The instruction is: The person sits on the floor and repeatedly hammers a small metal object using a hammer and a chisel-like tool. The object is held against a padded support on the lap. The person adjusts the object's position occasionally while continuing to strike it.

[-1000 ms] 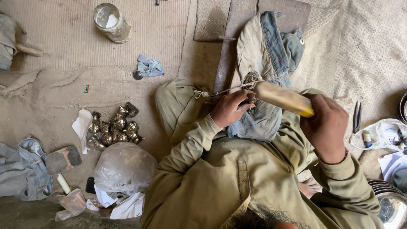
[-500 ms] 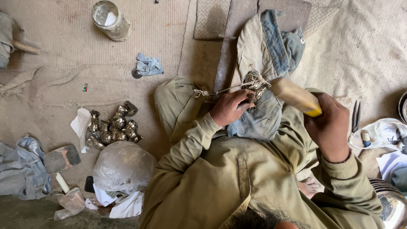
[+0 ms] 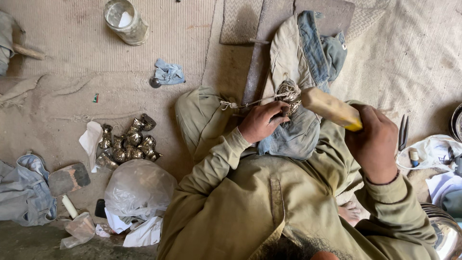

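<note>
Gripping wooden mallet [image 3: 332,107] (metal piece [image 3: 288,94], seemingly)

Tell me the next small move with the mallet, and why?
Probably bring the wooden mallet down onto the metal piece: the right hand holds it raised just beside the piece, while the left hand braces the piece against the denim cloth.
</note>
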